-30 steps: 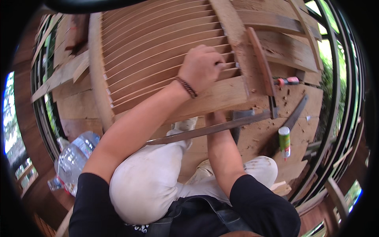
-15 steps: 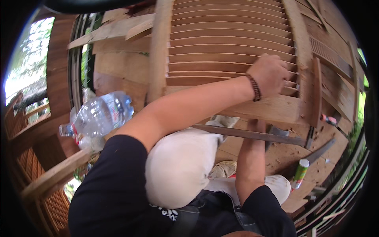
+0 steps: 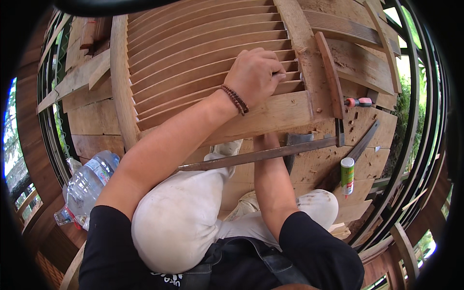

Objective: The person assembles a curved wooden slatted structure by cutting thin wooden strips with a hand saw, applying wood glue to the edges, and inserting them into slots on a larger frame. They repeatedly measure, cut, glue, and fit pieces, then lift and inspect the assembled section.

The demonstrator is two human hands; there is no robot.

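Your left hand [image 3: 255, 73] is curled over the lower slats [image 3: 193, 79], near their right ends; can't tell if it's pinching one. Your right hand goes under the bottom rail, hidden, state can't be told. Biggest first: plank floor [image 3: 94, 117], worn boards, wood shavings on the right side. Dark railing along the right, greenery beyond. Wooden shutter [image 3: 296, 38] lies in front of you, slats running crosswise between two side rails. Your black shirt [image 3: 319, 251] has white lettering at the front, partly cut off by a strap. Frame saw [image 3: 261, 157]: brown bar passes over your right forearm, wooden handle beside the shutter. Clear plastic jug [image 3: 87, 188] by your left arm, printed label, too small to read. Dark-bladed handsaw [image 3: 363, 140] on the boards at right; white-and-green bottle [image 3: 347, 175] just beside it, printed label, red tip. Red-and-black screwdriver [image 3: 358, 102] farther up.
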